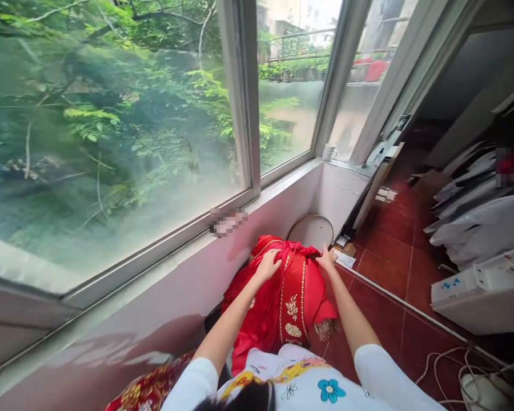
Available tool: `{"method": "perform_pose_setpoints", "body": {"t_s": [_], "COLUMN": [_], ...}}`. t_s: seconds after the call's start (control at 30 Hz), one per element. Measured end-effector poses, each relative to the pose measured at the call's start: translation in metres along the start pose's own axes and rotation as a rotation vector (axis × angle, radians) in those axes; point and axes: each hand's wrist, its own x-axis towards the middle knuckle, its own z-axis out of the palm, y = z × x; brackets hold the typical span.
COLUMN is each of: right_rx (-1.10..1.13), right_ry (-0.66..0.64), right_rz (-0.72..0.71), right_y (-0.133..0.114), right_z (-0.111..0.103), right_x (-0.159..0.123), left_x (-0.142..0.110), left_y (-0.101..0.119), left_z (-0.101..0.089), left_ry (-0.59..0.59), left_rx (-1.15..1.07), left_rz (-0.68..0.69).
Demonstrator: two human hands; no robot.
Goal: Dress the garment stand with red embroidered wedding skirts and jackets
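Note:
A bright red cloth bundle (297, 285) with gold embroidered bands stands in front of my body, its top gathered into a twisted fold. My left hand (269, 264) is closed on the cloth at the upper left, fingers curled over it. At the upper right my right hand (326, 260) grips the end of the twisted fold, with one finger pointing up. The fabric runs between both hands. A brownish-gold fringed edge (324, 329) hangs at the bundle's lower right. What lies under the red cloth is hidden.
A long window sill (175, 260) runs along the left. Another red and gold patterned cloth (149, 385) lies at lower left. Behind the bundle leans a round hoop (310, 229). To the right are a floor track (411, 302), hanging clothes (466, 222), a white box (475, 291) and loose cables (449, 357).

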Motion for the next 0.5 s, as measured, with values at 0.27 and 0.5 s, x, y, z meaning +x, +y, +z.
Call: {"method": "perform_pose_setpoints", "body": {"t_s": [0.27, 0.5], "right_rx": [0.198, 0.164], "right_ry": [-0.106, -0.036], "right_rz": [-0.286, -0.585], "right_y": [-0.015, -0.088], "right_z": [-0.027, -0.109], "right_x": [0.015, -0.017], "left_x": [0.064, 0.037], "left_y": [0.036, 0.09], "left_z": [0.017, -0.018], "left_ry": [-0.179, 0.087], "left_rx": [0.069, 0.039], "left_rz": [0.217, 0.188]}}
